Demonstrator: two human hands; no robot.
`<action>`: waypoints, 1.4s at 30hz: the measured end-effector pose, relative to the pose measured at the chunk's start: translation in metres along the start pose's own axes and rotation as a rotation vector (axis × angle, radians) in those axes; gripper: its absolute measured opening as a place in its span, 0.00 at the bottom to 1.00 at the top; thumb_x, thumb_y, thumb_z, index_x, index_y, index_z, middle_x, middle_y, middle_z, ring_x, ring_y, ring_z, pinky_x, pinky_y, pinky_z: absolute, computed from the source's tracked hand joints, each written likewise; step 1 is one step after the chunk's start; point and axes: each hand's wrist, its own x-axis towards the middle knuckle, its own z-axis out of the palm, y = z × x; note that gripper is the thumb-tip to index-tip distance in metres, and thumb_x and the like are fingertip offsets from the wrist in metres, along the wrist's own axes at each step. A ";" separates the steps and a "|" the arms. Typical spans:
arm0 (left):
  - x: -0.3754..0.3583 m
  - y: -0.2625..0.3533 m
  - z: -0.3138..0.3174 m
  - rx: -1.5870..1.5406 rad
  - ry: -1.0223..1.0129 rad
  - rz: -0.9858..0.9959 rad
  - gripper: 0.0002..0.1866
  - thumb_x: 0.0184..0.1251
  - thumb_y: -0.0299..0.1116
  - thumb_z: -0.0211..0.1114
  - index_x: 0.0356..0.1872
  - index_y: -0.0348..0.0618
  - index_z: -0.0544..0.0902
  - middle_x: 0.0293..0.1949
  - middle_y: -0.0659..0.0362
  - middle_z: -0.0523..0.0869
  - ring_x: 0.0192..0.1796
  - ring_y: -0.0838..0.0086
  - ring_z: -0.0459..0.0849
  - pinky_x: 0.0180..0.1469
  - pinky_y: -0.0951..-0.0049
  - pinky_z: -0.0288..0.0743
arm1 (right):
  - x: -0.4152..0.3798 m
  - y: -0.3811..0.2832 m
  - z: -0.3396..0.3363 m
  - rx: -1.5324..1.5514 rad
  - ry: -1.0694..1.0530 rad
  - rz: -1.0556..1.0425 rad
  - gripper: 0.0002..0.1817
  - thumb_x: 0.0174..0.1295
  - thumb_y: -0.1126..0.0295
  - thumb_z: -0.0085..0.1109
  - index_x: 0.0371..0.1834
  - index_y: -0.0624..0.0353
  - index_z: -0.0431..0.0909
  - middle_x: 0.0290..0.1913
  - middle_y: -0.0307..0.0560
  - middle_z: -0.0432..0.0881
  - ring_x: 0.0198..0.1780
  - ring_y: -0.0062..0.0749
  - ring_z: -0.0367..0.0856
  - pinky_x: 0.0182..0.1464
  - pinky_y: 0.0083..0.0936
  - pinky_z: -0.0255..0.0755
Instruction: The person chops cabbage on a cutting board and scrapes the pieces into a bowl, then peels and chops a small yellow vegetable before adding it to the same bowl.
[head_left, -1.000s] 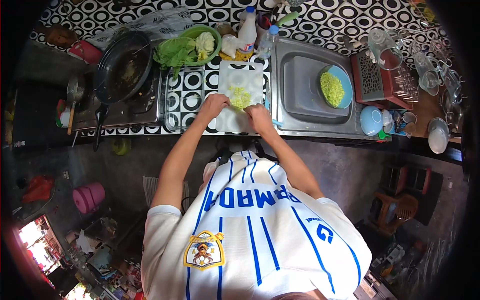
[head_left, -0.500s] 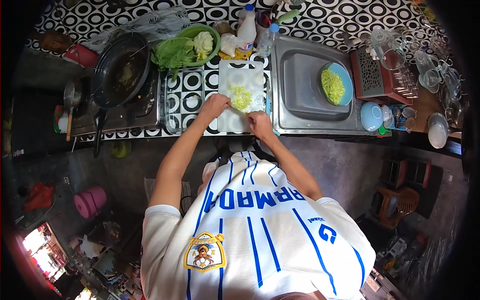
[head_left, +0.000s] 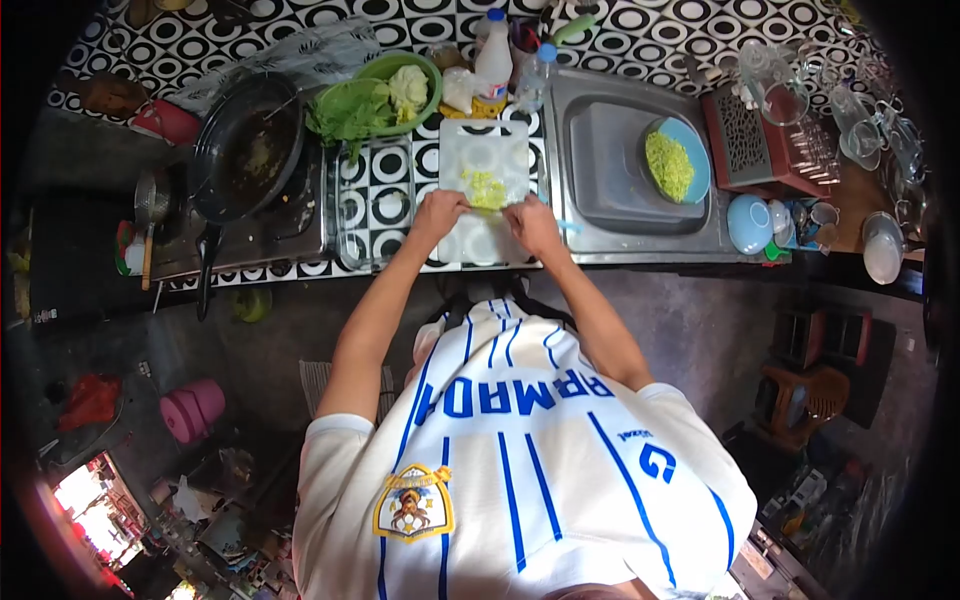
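A knife with a light blue handle end [head_left: 570, 228] lies crosswise low over the white cutting board [head_left: 484, 245]. My right hand [head_left: 533, 224] is closed round its handle, on the board's right side. At the other end of the blade, my left hand [head_left: 440, 214] grips with closed fingers near the board's left edge. The blade between the hands is partly hidden and small in view. Right at its far side sits a pile of finely chopped pale green vegetable [head_left: 484, 187].
A green bowl [head_left: 434, 100] with leafy greens and cabbage [head_left: 408, 92] stands behind left, near bottles [head_left: 494, 60]. Left is a black wok [head_left: 215, 165] on the stove. Right, the sink [head_left: 600, 240] holds a grey basin [head_left: 600, 165] and a blue bowl [head_left: 700, 165] of chopped vegetable.
Both hands have shifted with the knife, the right one moving away from my body, so the blade lies nearly level across the board. The chopped pile looks more compact. The view has shifted slightly.
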 end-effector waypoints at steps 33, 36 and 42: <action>-0.016 -0.003 0.018 -0.067 0.271 -0.249 0.08 0.62 0.34 0.70 0.33 0.39 0.87 0.29 0.48 0.88 0.35 0.51 0.87 0.39 0.56 0.79 | 0.078 0.019 0.005 -0.029 -0.157 -0.272 0.07 0.53 0.73 0.65 0.34 0.49 0.87 0.32 0.51 0.79 0.41 0.47 0.82 0.42 0.42 0.77; -0.017 -0.004 0.018 -0.065 0.312 -0.270 0.08 0.61 0.33 0.70 0.32 0.39 0.87 0.29 0.48 0.88 0.34 0.53 0.88 0.38 0.58 0.79 | 0.089 0.014 0.010 -0.044 -0.162 -0.304 0.07 0.53 0.74 0.65 0.33 0.49 0.86 0.31 0.50 0.79 0.40 0.47 0.81 0.42 0.42 0.77; -0.023 0.000 0.027 -0.076 0.384 -0.338 0.08 0.60 0.34 0.72 0.33 0.39 0.87 0.27 0.49 0.88 0.31 0.57 0.89 0.37 0.61 0.79 | 0.116 -0.002 -0.002 -0.061 -0.198 -0.413 0.05 0.51 0.74 0.63 0.30 0.50 0.85 0.31 0.49 0.79 0.41 0.47 0.81 0.42 0.42 0.77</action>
